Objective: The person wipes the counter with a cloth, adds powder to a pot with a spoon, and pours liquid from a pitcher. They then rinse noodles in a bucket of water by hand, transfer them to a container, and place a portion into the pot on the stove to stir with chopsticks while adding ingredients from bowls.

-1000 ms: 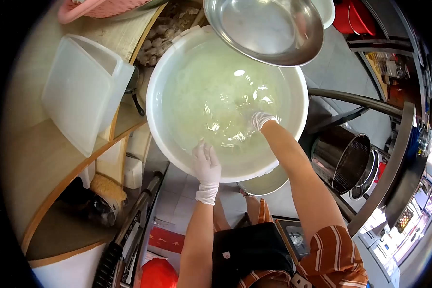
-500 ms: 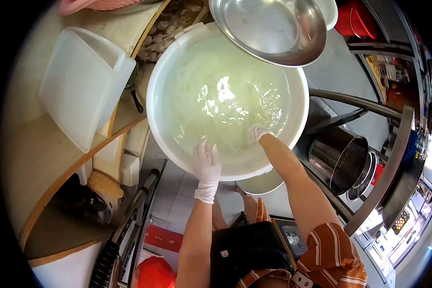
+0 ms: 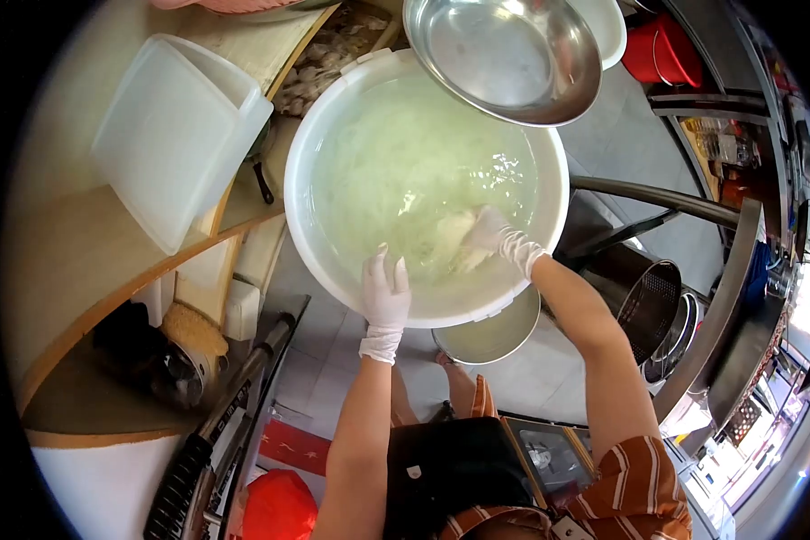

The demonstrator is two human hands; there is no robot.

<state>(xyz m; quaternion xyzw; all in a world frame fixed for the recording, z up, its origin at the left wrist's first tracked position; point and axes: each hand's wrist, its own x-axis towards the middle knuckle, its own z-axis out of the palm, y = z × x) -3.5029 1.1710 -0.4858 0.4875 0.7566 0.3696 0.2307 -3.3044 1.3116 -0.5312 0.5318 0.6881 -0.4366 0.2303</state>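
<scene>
A large white tub (image 3: 294,184) holds cloudy, yellowish-green water (image 3: 378,144). My left hand (image 3: 387,292), in a white glove, rests at the tub's near rim, its fingers slightly apart and pointing over the water. Nothing shows in it. My right hand (image 3: 490,232), gloved too, is bent down into the water right of the middle, with the wrist above the surface. Its fingers are under water and curled by a pale, blurred mass; the cloudy water hides what this is. A shiny steel basin (image 3: 495,54) overlaps the tub's far right rim.
On the left, a translucent plastic box (image 3: 166,135) leans on a wooden shelf (image 3: 63,279). A metal pot (image 3: 495,328) stands on the floor below the tub's near edge. At right are a metal rail (image 3: 657,196), a perforated steel pot (image 3: 648,310) and a red bucket (image 3: 661,54).
My right hand has risen partly out of the water and turned leftward, and the pale mass now shows beside it. My left hand stays at the rim. The view has shifted slightly.
</scene>
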